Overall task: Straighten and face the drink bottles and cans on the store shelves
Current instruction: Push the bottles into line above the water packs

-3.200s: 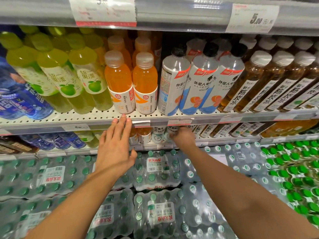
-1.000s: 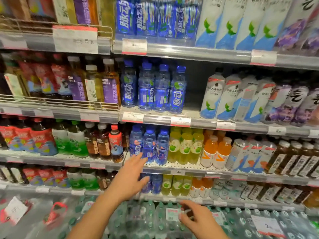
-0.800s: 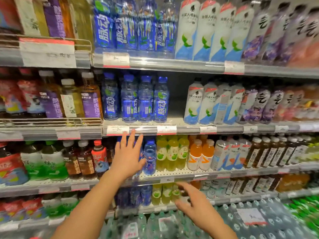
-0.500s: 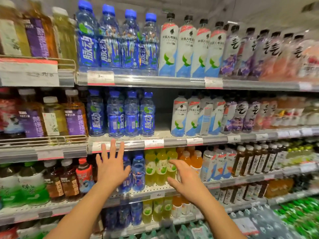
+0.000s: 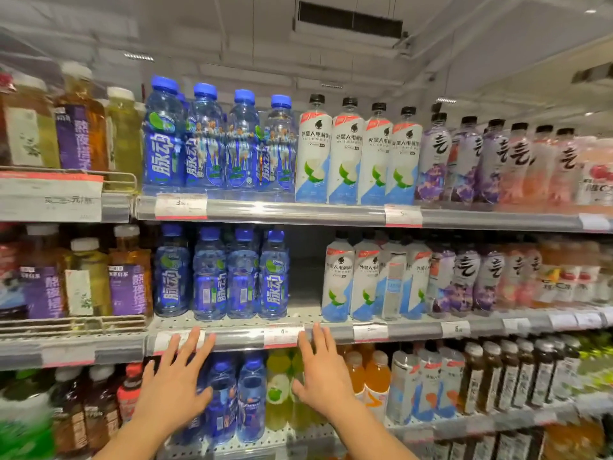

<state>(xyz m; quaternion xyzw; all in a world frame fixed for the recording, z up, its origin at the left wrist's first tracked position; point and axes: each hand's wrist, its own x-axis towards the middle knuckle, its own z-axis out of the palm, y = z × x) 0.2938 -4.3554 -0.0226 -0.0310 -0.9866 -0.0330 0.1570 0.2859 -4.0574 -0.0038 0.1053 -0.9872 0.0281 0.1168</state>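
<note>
We note left hand (image 5: 175, 386) and right hand (image 5: 323, 376) both spread, empty, at middle shelf edge (image 5: 245, 336); upright blue bottles (image 5: 219, 273) directly above, nearer left hand.

Blue bottles (image 5: 217, 277) look clear glossy plastic; the shelf (image 5: 238, 318) matt perforated metal; price tags (image 5: 283, 335) paper.

Left hand (image 5: 175, 390) and right hand (image 5: 323, 376) spread flat, fingertips reaching the grey metal shelf edge (image 5: 238, 336), blue-capped clear plastic bottles (image 5: 219, 277) at twelve o'clock
</note>
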